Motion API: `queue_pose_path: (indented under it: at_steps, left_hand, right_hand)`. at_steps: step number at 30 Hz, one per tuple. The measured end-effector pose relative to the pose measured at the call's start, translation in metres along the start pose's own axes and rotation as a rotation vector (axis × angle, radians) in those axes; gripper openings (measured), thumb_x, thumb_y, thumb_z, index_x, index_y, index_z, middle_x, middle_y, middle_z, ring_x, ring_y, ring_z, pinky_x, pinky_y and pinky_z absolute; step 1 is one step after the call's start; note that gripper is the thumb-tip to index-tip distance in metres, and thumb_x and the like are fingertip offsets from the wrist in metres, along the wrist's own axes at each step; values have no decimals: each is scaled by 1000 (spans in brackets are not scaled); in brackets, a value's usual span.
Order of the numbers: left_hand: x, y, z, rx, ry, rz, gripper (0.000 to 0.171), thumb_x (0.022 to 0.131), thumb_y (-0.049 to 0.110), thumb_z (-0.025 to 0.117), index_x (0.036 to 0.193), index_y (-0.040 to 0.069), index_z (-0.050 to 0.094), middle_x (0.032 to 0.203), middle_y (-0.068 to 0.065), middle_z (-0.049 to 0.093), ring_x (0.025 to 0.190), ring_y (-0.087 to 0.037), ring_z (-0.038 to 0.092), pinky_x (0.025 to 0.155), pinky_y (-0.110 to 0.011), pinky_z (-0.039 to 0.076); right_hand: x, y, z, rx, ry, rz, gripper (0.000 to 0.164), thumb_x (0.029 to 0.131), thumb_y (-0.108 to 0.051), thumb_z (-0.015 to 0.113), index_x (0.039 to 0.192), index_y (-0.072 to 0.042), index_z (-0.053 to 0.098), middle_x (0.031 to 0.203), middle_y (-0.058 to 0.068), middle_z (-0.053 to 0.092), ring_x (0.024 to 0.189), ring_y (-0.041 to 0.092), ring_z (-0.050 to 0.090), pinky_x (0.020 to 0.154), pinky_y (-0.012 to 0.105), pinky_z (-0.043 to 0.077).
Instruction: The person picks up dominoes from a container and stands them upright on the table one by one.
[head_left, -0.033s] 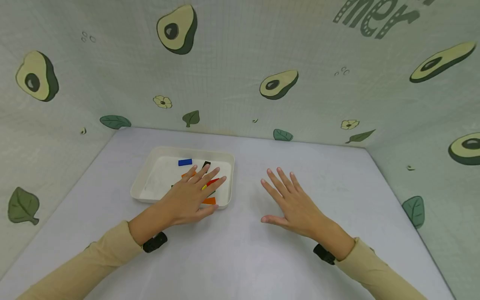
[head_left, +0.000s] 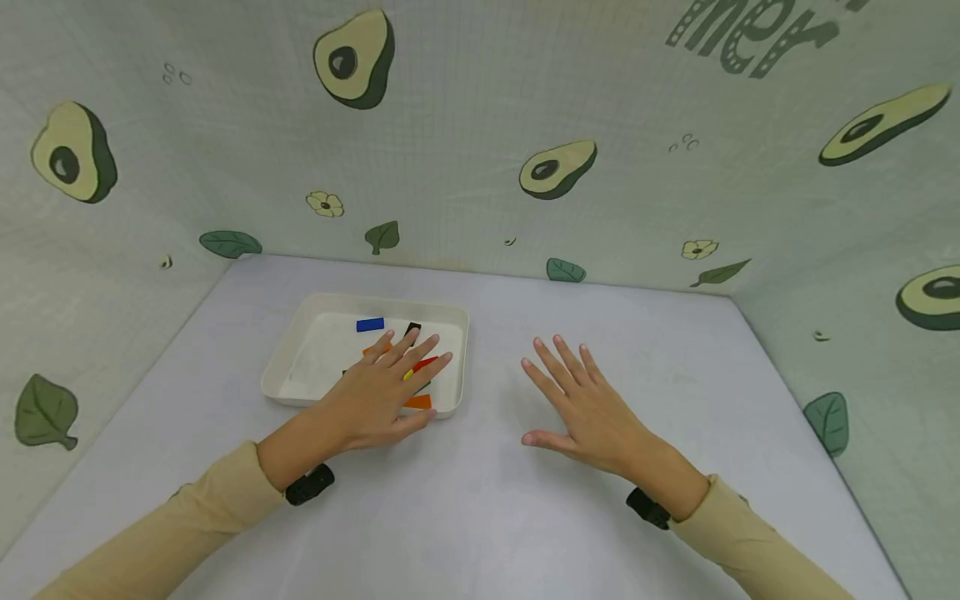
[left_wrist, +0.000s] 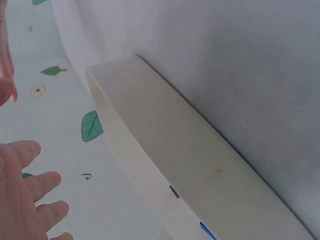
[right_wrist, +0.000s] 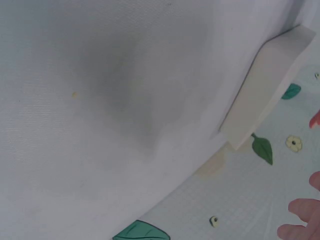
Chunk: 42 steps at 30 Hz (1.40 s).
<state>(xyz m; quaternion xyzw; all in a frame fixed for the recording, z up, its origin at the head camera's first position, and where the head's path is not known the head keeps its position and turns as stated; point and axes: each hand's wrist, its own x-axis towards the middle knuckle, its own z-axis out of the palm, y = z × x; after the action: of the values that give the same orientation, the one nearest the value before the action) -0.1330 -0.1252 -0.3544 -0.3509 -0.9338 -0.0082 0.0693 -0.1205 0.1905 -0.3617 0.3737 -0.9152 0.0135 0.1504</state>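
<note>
Nothing has visibly moved since the earlier frame: both your hands, the tray and the pieces match. Clock is from where you are, 12 = straight ahead.

Your left hand (head_left: 375,398) is at 11, reaching over the near right part of the white tray (head_left: 311,354). Back of hand up, fingers straight and spread. Can't tell from the head view if it touches any piece; the left wrist view has its fingers apart from the tray's outer wall.

Your right hand (head_left: 600,417) is at 1, over the white table (head_left: 480,525), well apart from your left hand and from the tray. Fingers straight and spread too; can't tell if it touches the table.

Tray sits on the table at 11. Pieces in it, clock on tray centre: blue piece (head_left: 370,325) at 12, black piece (head_left: 415,326) between 1 and 2, red piece (head_left: 425,363) at 3, yellow piece (head_left: 408,375) and dark green piece (head_left: 424,386) about 4, orange piece (head_left: 422,402) near 5. Second orange piece (head_left: 387,347) is near centre, partly behind your fingers.

Avocado-print cloth (head_left: 450,100) stands at 12.
</note>
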Motion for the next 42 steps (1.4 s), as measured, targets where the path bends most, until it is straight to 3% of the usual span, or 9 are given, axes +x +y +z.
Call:
queue_pose_path:
  at_steps: [21,27,36,42]
  left_hand:
    - [-8,-12,-5,-54,6,-54,63,93,51,41,148,25,25,155,-4,22,144,-28,15,116,-50,13]
    - [-11,-21,-8,-74,18,-83,65,92,50,43,148,23,25,154,-5,25,143,-30,17,116,-49,14]
    - [-32,-44,-15,-102,78,-173,58,94,37,46,146,15,30,151,-10,30,140,-34,23,115,-49,18]
    - [-52,-61,-19,-94,183,-265,57,93,29,50,145,12,32,146,-14,37,133,-37,33,107,-55,30]
  right_hand:
    - [9,-1,-1,12,-19,10,86,88,-71,17,147,-9,24,154,16,20,141,37,17,111,55,20]
    - [12,1,-1,29,11,19,81,91,-67,20,145,-7,29,151,16,26,138,38,26,111,53,24]
    - [19,-5,-6,105,33,67,67,95,-57,32,137,-6,42,141,15,43,127,34,42,106,47,36]
    - [32,-9,-10,133,61,85,59,95,-52,39,129,-6,50,128,12,53,118,27,50,99,42,43]
